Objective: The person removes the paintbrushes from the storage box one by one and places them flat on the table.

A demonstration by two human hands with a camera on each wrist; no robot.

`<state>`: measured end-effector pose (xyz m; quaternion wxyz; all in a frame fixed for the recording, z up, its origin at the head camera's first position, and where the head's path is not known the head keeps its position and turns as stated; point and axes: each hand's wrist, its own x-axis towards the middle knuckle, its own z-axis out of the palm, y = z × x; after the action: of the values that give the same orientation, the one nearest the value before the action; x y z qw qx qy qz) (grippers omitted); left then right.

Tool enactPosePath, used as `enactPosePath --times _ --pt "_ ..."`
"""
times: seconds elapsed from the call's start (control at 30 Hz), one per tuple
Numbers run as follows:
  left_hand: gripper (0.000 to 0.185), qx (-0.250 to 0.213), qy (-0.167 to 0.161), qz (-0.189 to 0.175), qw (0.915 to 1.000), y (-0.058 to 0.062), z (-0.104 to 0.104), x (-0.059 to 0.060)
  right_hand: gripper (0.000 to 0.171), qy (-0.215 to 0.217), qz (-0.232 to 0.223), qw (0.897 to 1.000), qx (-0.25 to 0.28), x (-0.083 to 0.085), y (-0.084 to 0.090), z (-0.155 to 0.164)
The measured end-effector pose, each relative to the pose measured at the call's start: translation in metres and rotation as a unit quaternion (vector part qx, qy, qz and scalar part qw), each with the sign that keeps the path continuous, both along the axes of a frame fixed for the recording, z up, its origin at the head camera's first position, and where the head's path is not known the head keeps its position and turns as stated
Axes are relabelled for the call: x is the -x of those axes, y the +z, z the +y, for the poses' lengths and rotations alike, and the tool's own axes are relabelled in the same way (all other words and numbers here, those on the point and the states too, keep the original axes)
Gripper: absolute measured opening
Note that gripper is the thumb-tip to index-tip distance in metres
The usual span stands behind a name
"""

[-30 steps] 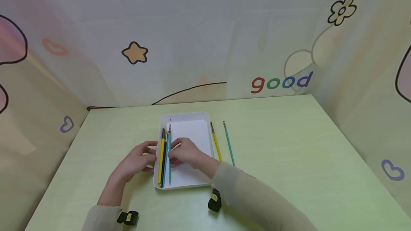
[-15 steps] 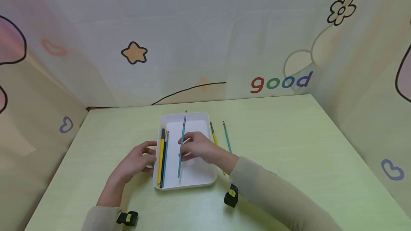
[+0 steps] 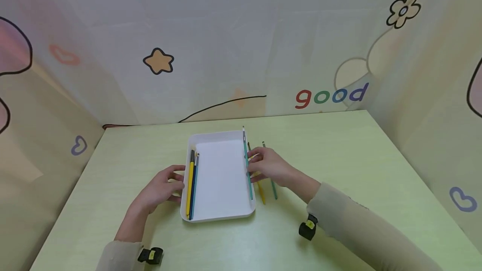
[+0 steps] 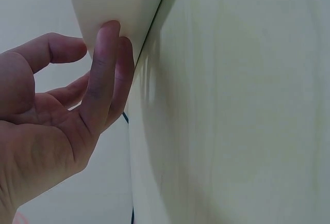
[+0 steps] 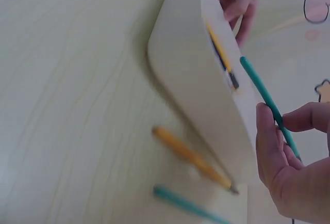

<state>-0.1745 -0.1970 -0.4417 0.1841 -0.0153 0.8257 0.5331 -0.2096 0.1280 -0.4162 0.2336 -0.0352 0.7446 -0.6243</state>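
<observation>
My right hand (image 3: pixel 272 165) pinches a teal paintbrush (image 3: pixel 246 154) between thumb and fingers, above the right rim of a white tray (image 3: pixel 222 175). In the right wrist view the teal handle slants upward out of the fingers (image 5: pixel 266 131). My left hand (image 3: pixel 162 186) touches the tray's left outer wall, its fingertips against the side in the left wrist view. Along the tray's left inside lie a yellow paintbrush (image 3: pixel 190 187), a dark blue one (image 3: pixel 193 193) and a teal-blue one (image 3: pixel 196 179).
Right of the tray, a yellow paintbrush (image 3: pixel 262 193) and another teal paintbrush (image 3: pixel 274 189) lie on the pale green table (image 3: pixel 357 170), partly behind the right hand. A patterned curtain (image 3: pixel 226 53) stands at the table's back and sides.
My right hand has lifted the teal paintbrush from beside the others in the tray and carried it right, to the tray's right rim. The left hand and tray have stayed put.
</observation>
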Motion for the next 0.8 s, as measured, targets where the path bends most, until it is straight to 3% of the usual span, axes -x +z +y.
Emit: enactPosePath --times 0.37,0.8 --pt "0.061 0.004 0.002 0.000 1.0000 0.001 0.001 -0.001 0.038 -0.078 0.019 0.991 -0.108 0.012 -0.024 0.063" --pt "0.061 0.001 0.001 0.001 1.0000 -0.002 0.000 0.000 0.031 -0.078 0.067 0.970 -0.221 0.007 -0.036 0.077"
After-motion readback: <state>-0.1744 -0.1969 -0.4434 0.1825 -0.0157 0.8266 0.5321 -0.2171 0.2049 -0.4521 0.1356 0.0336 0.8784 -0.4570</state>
